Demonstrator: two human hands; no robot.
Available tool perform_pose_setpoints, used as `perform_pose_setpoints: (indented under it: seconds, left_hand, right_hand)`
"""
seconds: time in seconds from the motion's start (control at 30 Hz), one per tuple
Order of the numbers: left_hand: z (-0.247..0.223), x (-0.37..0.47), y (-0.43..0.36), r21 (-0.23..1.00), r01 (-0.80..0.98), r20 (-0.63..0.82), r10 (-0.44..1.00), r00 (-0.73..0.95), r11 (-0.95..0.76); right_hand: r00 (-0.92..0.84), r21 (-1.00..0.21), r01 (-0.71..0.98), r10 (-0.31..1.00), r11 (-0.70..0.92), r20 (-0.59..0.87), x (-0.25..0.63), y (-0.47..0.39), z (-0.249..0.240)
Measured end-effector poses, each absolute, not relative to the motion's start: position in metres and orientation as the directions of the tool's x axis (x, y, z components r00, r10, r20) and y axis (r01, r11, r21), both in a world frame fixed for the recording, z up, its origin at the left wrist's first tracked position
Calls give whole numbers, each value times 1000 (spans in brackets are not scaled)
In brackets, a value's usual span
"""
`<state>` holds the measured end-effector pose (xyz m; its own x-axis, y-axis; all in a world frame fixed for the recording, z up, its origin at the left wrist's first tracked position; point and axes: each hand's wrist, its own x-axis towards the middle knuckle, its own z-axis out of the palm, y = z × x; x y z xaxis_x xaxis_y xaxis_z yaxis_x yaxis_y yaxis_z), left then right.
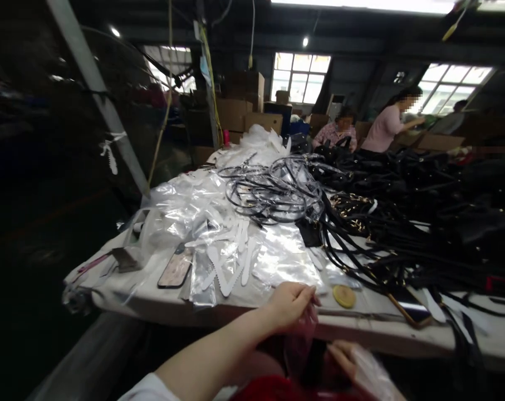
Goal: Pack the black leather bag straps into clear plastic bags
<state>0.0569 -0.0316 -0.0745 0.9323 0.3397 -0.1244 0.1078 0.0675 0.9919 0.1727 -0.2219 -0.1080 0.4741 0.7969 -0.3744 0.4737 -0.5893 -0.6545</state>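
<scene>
A thin sheet of clear plastic (299, 341) hangs just below my left hand (292, 305), in front of the table's edge and to the near left of the yellow disc (344, 296), by which I place everything here. My left hand's fingers are drawn together, pinching the top of the plastic. My right hand (344, 357) is lower, on the near side of the disc, its fingers curled beside a dark thing (317, 356) that is too shadowed to make out; I cannot tell whether they grip it. More see-through film (375, 370) lies over that wrist.

The disc lies flat near the front edge of the cloth-covered table (152, 301). Just left of it, and a little beyond, are flat clear bags (283, 256); farther left come white toothed strips (225, 283), then a phone (176, 268) lying back up. To the disc's right is a dark-screened phone (411, 307) with a brown edge. Beyond the disc, black straps (348, 253) trail rightward, and coiled cords (273, 209) lie over plastic. Black bags (402, 175) heap up to its far right. Well beyond it are a person in a pink top (381, 129) and another in a patterned top (331, 135).
</scene>
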Motion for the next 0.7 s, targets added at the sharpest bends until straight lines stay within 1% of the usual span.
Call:
perform_pose_setpoints:
  seconds: [0.03,0.07,0.13,0.17,0.2,0.27,0.33,0.4,0.47,0.53,0.6,0.63,0.7]
  left_hand:
    - [-79,58,-38,992,124,-126,312,942,26]
    - [-81,59,-44,991,134,-125,279,952,-13]
    - [-81,58,-54,988,143,-128,225,966,-51]
    - [-79,58,-58,988,141,-127,195,973,-59]
    - [-78,57,-61,989,134,-121,159,980,-69]
    - [-75,56,-66,988,81,-72,68,995,-131]
    - [-73,55,-70,970,-29,20,-39,999,-241]
    - [-75,53,-72,933,-127,89,-126,988,-336]
    - [-81,51,-74,906,-155,91,-176,980,-393]
    - [-89,49,-75,897,-101,13,-203,979,-430]
    - [-96,48,-74,890,-28,-77,-212,974,-454]
    - [-99,48,-74,892,-4,-96,-199,975,-453]
    - [-102,49,-75,918,12,-55,-97,994,-397]
  right_hand:
    - [499,-704,414,791,-577,-354,176,-230,-106]
    - [541,-785,331,787,-524,-297,179,-235,-102]
    - [585,-932,152,790,-329,-184,184,-241,-94]
    - [594,-968,64,789,-242,-158,185,-240,-90]
    - [580,-980,-16,797,-196,-169,185,-239,-87]
    - [536,-964,-168,801,-208,-266,180,-234,-86]
    - [473,-920,-319,802,-230,-364,173,-229,-87]
    - [440,-876,-440,803,-197,-402,167,-225,-90]
    - [497,-869,-478,777,-127,-387,166,-224,-94]
    - [616,-903,-423,705,-80,-351,169,-225,-97]
    - [706,-936,-346,638,-68,-307,173,-227,-101]
    - [731,-944,-324,615,-69,-296,174,-228,-102]
    - [738,-959,-264,619,-103,-269,174,-229,-103]
